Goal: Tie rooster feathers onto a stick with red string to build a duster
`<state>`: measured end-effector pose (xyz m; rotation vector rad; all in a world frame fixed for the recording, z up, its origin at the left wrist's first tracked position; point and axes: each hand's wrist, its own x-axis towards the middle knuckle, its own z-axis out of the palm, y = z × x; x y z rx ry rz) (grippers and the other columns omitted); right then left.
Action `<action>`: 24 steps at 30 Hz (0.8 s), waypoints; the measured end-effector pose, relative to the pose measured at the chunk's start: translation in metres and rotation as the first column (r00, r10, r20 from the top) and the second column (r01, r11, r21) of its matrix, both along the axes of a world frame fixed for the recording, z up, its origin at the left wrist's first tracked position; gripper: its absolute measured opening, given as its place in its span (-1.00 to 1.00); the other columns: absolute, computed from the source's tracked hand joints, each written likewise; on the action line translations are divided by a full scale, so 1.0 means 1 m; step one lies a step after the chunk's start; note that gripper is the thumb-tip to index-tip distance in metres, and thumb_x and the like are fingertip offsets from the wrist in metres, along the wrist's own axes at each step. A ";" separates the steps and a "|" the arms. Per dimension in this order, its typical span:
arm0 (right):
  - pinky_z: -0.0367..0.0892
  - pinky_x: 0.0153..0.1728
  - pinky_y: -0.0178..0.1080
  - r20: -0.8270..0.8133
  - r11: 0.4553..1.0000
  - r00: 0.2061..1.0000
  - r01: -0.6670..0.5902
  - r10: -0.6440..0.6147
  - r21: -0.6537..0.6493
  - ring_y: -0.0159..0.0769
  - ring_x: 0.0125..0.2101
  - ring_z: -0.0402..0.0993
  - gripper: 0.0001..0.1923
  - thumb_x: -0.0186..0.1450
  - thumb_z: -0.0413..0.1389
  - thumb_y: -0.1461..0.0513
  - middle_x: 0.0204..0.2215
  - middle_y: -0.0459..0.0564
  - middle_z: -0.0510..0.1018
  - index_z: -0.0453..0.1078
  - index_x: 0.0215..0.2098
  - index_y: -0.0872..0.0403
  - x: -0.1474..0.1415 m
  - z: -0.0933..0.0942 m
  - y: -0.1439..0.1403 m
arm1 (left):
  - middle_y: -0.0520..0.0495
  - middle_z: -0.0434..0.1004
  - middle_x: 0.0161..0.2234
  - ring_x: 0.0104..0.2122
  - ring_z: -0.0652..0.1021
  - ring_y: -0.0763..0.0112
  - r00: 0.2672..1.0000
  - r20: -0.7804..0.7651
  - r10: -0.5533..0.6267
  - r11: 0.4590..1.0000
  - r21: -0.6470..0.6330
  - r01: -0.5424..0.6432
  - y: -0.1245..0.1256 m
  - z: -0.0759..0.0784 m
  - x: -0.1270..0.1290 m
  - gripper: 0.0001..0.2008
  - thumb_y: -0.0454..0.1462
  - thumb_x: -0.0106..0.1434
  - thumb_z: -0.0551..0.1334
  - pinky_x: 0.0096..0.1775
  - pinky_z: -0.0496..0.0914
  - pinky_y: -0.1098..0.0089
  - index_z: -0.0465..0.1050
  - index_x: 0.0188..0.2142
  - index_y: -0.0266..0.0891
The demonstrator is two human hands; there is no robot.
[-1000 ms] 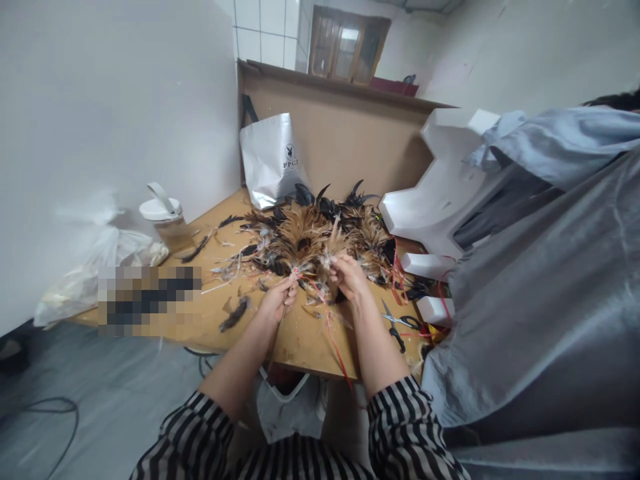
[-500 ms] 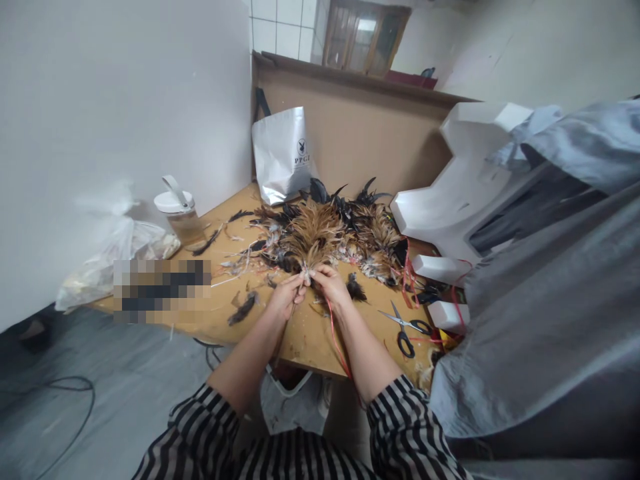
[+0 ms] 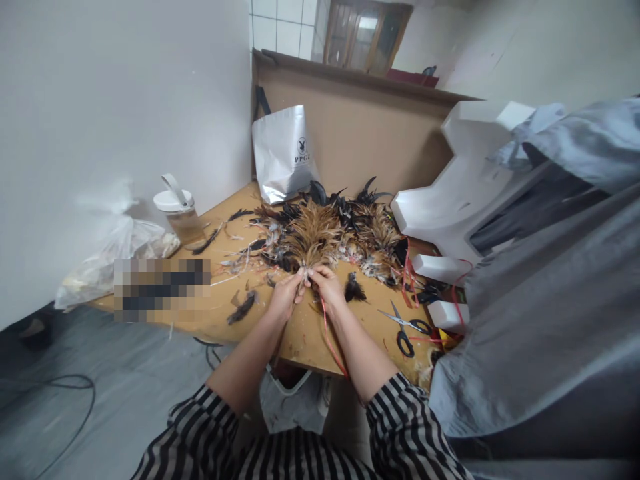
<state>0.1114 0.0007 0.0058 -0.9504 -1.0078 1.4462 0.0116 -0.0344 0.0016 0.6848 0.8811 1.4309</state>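
A heap of brown and black feathers (image 3: 325, 230) lies on the wooden table (image 3: 210, 320). My left hand (image 3: 285, 293) and my right hand (image 3: 327, 285) meet at the near edge of the heap, both pinching the stem end of a tan feather bundle (image 3: 310, 248). A red string (image 3: 327, 337) runs from my right hand down over the table's front edge. A small black feather tuft (image 3: 354, 291) sits just right of my right hand.
Black-handled scissors (image 3: 406, 327) lie to the right. White foam blocks (image 3: 440, 267), a white foam form (image 3: 450, 193) and grey cloth (image 3: 540, 313) crowd the right side. At the back stands a silver bag (image 3: 285, 153); a lidded jar (image 3: 179, 212) and plastic bags (image 3: 115, 250) are left.
My hands have come together: a second ago they were apart, the right further right on the heap. Now both pinch the same bundle base. The camera view shifted slightly.
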 end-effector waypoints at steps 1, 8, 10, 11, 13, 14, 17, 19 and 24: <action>-0.02 -0.63 -0.41 0.003 1.000 1.000 0.005 -0.005 -0.001 -0.54 -0.69 0.11 -0.75 -0.12 0.25 0.15 -0.73 -0.24 0.32 0.31 -0.57 0.10 -0.001 0.000 0.000 | 0.02 0.31 -0.61 -0.73 0.16 0.70 1.000 -0.028 0.007 1.000 0.013 -0.006 0.000 -0.001 0.000 -0.62 -0.04 -0.01 0.27 -0.74 -0.07 0.59 0.38 -0.50 -0.38; 0.03 -0.66 -0.43 -0.080 0.996 0.997 -0.023 0.015 -0.091 -0.53 -0.70 0.20 -0.71 -0.17 0.27 0.18 -0.73 -0.24 0.36 0.28 -0.55 0.09 -0.004 -0.006 0.001 | 0.13 0.11 -0.75 -0.77 0.07 0.70 0.989 -0.147 -0.007 0.999 0.034 0.012 0.003 -0.010 0.001 -0.61 -0.01 0.00 0.24 -0.73 -0.10 0.58 0.32 -0.58 -0.33; 0.04 -0.68 -0.44 -0.094 0.993 0.994 -0.058 0.048 -0.106 -0.53 -0.72 0.19 -0.70 -0.17 0.28 0.18 -0.76 -0.23 0.34 0.26 -0.55 0.09 -0.004 -0.007 0.002 | 0.13 0.11 -0.75 -0.77 0.06 0.70 0.987 -0.158 -0.010 0.999 0.038 0.016 0.003 -0.011 0.001 -0.61 -0.01 0.02 0.23 -0.73 -0.10 0.58 0.30 -0.58 -0.32; 0.05 -0.69 -0.45 -0.095 0.990 0.993 -0.076 0.065 -0.116 -0.53 -0.73 0.19 -0.69 -0.17 0.28 0.18 -0.77 -0.23 0.32 0.26 -0.56 0.10 -0.003 -0.008 0.003 | 0.13 0.12 -0.75 -0.77 0.07 0.70 0.987 -0.160 -0.009 0.999 0.039 0.016 0.003 -0.011 0.001 -0.62 -0.01 0.02 0.23 -0.73 -0.10 0.58 0.30 -0.58 -0.32; 0.09 -0.70 -0.45 -0.096 0.982 0.990 -0.117 0.103 -0.150 -0.53 -0.74 0.20 -0.68 -0.16 0.29 0.18 -0.79 -0.23 0.31 0.25 -0.55 0.10 -0.001 -0.007 0.002 | 0.13 0.13 -0.74 -0.76 0.07 0.69 0.987 -0.162 -0.001 0.999 0.038 0.007 0.002 -0.010 0.001 -0.62 -0.02 0.02 0.23 -0.73 -0.10 0.58 0.28 -0.58 -0.31; 0.12 -0.70 -0.45 -0.098 0.974 0.986 -0.148 0.133 -0.169 -0.53 -0.73 0.21 -0.67 -0.15 0.29 0.17 -0.77 -0.22 0.32 0.25 -0.53 0.10 0.000 -0.006 0.002 | 0.13 0.13 -0.74 -0.77 0.07 0.69 0.987 -0.163 0.004 0.999 0.034 0.001 0.002 -0.009 0.001 -0.62 -0.02 0.02 0.23 -0.73 -0.10 0.58 0.27 -0.59 -0.31; 0.07 -0.75 -0.48 -0.100 0.939 0.958 -0.285 0.270 -0.192 -0.56 -0.74 0.18 -0.66 -0.09 0.27 0.14 -0.67 -0.18 0.39 0.27 -0.46 0.10 0.009 -0.001 0.000 | 0.16 0.09 -0.75 -0.77 0.05 0.69 0.986 -0.164 0.015 1.000 0.015 -0.013 0.001 -0.007 -0.001 -0.63 -0.03 0.02 0.23 -0.73 -0.12 0.58 0.25 -0.59 -0.30; -0.09 -0.80 -0.50 -0.071 0.913 0.930 -0.368 0.361 -0.178 -0.63 -0.78 0.05 -0.67 -0.05 0.25 0.12 -0.62 -0.18 0.40 0.29 -0.41 0.11 0.017 0.002 -0.001 | 0.16 0.09 -0.74 -0.77 0.04 0.70 0.987 -0.156 0.032 0.999 0.012 -0.030 0.002 -0.005 -0.002 -0.63 -0.03 0.01 0.23 -0.72 -0.13 0.58 0.24 -0.59 -0.30; -0.32 -0.79 -0.46 0.109 0.861 0.860 -0.477 0.499 -0.175 -0.65 -0.81 -0.21 -0.68 0.02 0.20 0.09 -0.77 -0.31 0.13 0.37 -0.36 0.16 0.033 0.014 -0.003 | 0.17 0.06 -0.77 -0.78 0.02 0.67 0.966 -0.244 0.082 0.997 0.017 -0.081 0.003 0.000 -0.011 -0.64 -0.04 0.04 0.20 -0.71 -0.13 0.56 0.21 -0.61 -0.28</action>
